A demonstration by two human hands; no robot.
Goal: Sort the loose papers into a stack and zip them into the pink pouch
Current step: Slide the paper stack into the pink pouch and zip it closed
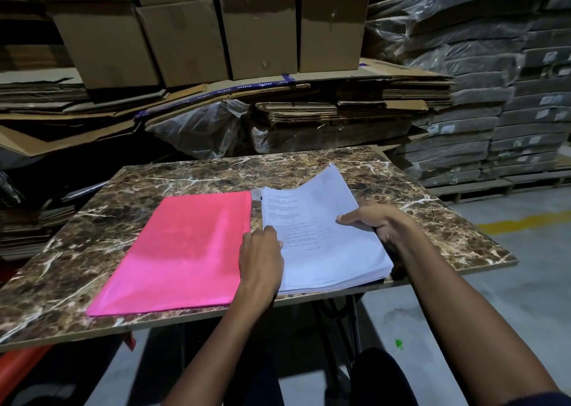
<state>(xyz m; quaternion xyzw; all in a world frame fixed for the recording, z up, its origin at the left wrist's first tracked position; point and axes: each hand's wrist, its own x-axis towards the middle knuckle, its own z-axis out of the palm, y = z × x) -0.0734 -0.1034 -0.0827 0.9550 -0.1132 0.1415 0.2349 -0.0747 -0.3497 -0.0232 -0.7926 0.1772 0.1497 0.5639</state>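
A thick stack of white printed papers (321,238) lies on the right half of the marble-patterned table (216,173), its far right corner curling upward. The flat pink pouch (182,251) lies just left of the stack, almost touching it. My left hand (262,257) rests on the stack's left edge, fingers curled over the paper between pouch and stack. My right hand (380,223) grips the stack's right edge, thumb on top of the sheets and fingers underneath. The pouch's zip is not visible.
Stacked cardboard boxes (216,31) and flattened cartons stand behind the table. Plastic-wrapped bundles (500,96) pile up at the right. The stack's near corner sits at the table's front edge. An orange object (18,371) lies at the lower left on the floor.
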